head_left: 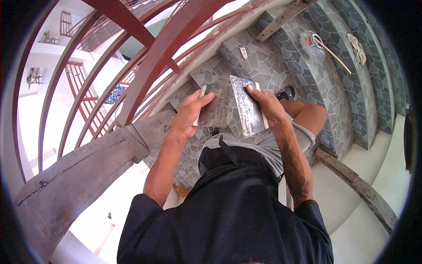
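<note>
My left hand (188, 113) is closed on a wide, flat filling knife (216, 108) with a dull, stained blade, the thumb pressed on its face. A second wide filling knife (246, 112), with a brighter, spotted metal blade, is gripped in my right hand (271, 108), thumb on top. Both blades are held up in front of my lap, side by side, with a narrow gap between them. A pale strip runs along the outer edge of each, under my fingers.
Stairs (323, 88) with grey stone-patterned covering climb to the right. On them are a clear plastic container (307, 42) with a stick (336, 57), a pale rag (357, 49) and a small white packet (243, 53). Red railings (145, 83), a thick wooden beam (83, 176) and a plank (356, 187) surround me.
</note>
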### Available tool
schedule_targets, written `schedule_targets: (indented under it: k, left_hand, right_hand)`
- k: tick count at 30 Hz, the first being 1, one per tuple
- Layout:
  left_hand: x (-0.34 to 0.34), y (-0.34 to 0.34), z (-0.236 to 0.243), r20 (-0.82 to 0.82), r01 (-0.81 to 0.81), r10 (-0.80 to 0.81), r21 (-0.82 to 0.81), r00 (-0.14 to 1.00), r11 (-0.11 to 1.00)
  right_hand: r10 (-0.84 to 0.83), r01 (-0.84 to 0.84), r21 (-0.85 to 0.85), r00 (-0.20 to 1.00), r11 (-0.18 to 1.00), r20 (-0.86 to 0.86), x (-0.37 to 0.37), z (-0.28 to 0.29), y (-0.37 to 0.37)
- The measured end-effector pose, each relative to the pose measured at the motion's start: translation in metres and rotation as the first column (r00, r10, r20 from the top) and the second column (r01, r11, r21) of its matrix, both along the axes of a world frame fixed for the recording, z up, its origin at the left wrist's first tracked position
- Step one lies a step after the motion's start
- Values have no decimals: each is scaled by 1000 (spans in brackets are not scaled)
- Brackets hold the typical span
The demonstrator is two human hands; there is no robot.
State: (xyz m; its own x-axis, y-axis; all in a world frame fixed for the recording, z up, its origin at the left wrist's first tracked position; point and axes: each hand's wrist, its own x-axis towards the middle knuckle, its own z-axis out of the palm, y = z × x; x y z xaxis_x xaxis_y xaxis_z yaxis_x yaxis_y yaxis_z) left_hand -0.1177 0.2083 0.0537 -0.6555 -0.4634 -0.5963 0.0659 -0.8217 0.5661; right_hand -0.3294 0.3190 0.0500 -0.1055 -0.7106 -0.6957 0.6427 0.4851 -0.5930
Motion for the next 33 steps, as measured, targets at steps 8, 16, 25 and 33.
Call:
schedule_targets:
  k: [8,16,25,33]
  left_hand:
    - [4,-2,2,35,44,-47,104,998,994]
    - [6,-4,-31,-32,-53,59,157,998,986]
    - [13,-32,-5,78,-117,128,-132,989,984]
    - [16,-29,-22,126,-92,166,-452,978,887]
  right_hand:
    - [-61,58,24,987,998,151,16,-16,-4]
    - [22,-34,71,987,997,158,24,-15,11]
    - [164,-152,65,856,986,-490,37,-2,37]
    - [35,-529,130,-186,839,-982,48,46,27]
